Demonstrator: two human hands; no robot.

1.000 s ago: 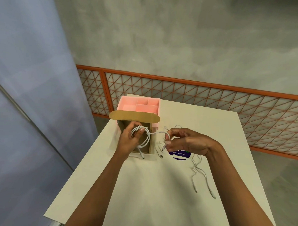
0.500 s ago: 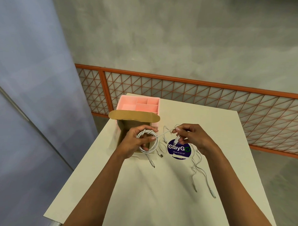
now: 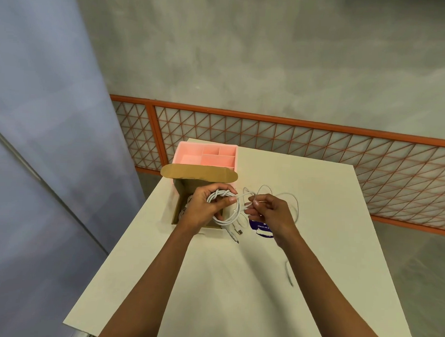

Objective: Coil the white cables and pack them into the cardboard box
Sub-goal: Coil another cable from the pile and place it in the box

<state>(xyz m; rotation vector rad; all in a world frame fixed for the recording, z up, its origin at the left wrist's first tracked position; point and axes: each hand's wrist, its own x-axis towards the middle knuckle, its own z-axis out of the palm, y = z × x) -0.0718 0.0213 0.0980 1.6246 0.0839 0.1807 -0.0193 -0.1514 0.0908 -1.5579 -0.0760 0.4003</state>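
Observation:
My left hand grips a coiled white cable just above the right edge of the open cardboard box. The coil's plug ends dangle below it toward the table. My right hand pinches the free end of that same cable close to the coil. Another loose white cable lies on the table behind and to the right of my right hand. A bit of white cable shows inside the box at its left wall.
A pink compartment tray stands right behind the box's raised flap. A round purple sticker lies on the cream table under my right hand. An orange lattice railing runs behind the table.
The left hand has turned the coil and holds it a little higher over the box. The right hand has come closer to the coil with the cable end, covering more of the sticker.

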